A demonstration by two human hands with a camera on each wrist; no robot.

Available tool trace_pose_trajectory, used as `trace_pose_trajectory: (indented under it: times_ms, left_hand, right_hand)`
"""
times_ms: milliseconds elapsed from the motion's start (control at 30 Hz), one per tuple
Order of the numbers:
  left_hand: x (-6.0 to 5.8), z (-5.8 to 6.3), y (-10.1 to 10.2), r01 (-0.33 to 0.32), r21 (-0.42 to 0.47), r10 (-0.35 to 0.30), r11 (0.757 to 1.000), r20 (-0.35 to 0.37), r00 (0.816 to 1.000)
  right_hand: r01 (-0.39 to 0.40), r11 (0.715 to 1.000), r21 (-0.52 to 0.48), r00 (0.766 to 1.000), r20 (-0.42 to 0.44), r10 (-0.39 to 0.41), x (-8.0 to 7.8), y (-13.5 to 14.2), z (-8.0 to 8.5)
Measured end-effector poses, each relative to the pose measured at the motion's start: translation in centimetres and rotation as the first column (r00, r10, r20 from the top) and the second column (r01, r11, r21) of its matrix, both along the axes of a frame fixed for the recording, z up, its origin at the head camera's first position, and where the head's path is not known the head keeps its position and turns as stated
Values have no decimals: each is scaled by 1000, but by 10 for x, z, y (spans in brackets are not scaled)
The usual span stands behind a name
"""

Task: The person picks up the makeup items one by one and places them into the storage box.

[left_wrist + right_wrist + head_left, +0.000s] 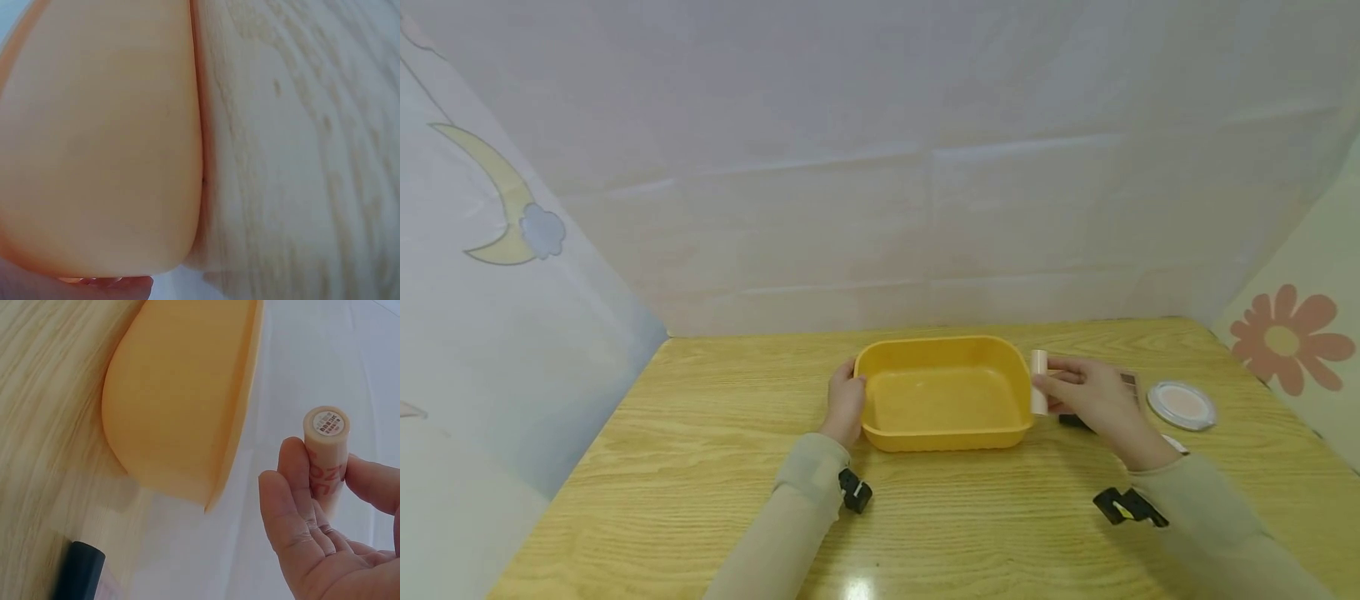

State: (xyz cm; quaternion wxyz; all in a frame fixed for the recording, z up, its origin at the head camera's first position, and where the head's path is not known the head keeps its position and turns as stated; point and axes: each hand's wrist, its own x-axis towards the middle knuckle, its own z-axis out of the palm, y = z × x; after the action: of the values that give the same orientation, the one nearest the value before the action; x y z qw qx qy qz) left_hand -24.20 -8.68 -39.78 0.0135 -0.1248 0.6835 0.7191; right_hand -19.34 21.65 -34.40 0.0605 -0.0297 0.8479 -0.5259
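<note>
A yellow plastic basin (947, 439) with a rounded rim rests on the wooden table; its visible inside is bare. My left hand (845, 408) grips the basin's left end, thumb at the rim; in the left wrist view only some fingers (125, 288) show below the basin wall (100, 144). By the basin's right end, my right hand (1093, 402) pinches a peach-coloured lipstick tube (1039, 383) between thumb and fingers. The tube is upright in the head view. In the right wrist view the tube (327, 459) shows red lettering and a round label on its end.
To the right of the basin lie a palette (1131, 383), partly hidden by my right hand, and a black-capped item (1077, 422). Farther right is a round compact (1182, 405). A small white-edged thing (1176, 444) shows behind my right wrist. Fabric sheets (925, 208) enclose the table.
</note>
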Motion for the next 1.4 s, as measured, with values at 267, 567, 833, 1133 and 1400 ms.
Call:
trace_pose_trajectory:
  times_ms: [267, 567, 833, 1133, 1400]
  left_hand:
    - [1, 0, 0, -2, -1, 2, 1000, -4, 1000]
    - [1, 0, 0, 7, -4, -7, 1000, -9, 1000]
    - [1, 1, 1, 0, 3, 0, 1000, 0, 1000]
    - [1, 0, 0, 7, 6, -7, 1000, -2, 1000]
    - [1, 0, 0, 7, -5, -7, 1000, -10, 1000]
  right_hand:
    - [-6, 1000, 7, 1000, -6, 6, -2, -7, 1]
    - [-50, 999, 15, 999, 2, 50, -4, -14, 1]
    - [-67, 998, 9, 998, 0, 67, -7, -16, 1]
    - [-86, 996, -15, 996, 12, 87, -9, -18, 5]
    - [-89, 995, -36, 996, 8, 89, -11, -24, 9]
